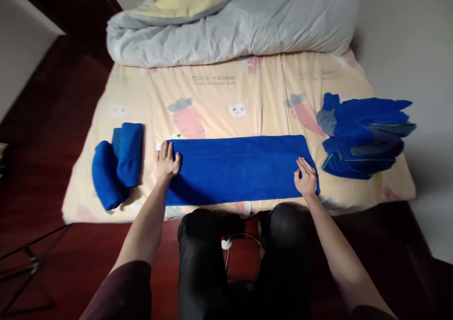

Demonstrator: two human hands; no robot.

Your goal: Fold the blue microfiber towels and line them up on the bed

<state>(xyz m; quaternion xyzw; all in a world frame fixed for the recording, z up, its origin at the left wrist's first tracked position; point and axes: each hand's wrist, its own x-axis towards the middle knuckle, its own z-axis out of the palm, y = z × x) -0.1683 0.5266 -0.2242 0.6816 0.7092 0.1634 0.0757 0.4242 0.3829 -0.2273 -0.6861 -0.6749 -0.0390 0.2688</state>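
Note:
A long blue cloth lies flat across the near part of the bed, spread between my hands. My left hand rests on its left end, fingers apart and pointing away from me. At the right end, my right hand touches the cloth with its fingers stretched forward and the thumb near the index finger. Two blue rolled cloths, one curved and one straighter, lie left of my left hand. A loose heap of blue and grey cloths sits to the right.
The bed has a yellow sheet with carrot and rabbit prints. A grey quilt is bunched at the far side. My knees are against the near edge. A thin black stand is at lower left.

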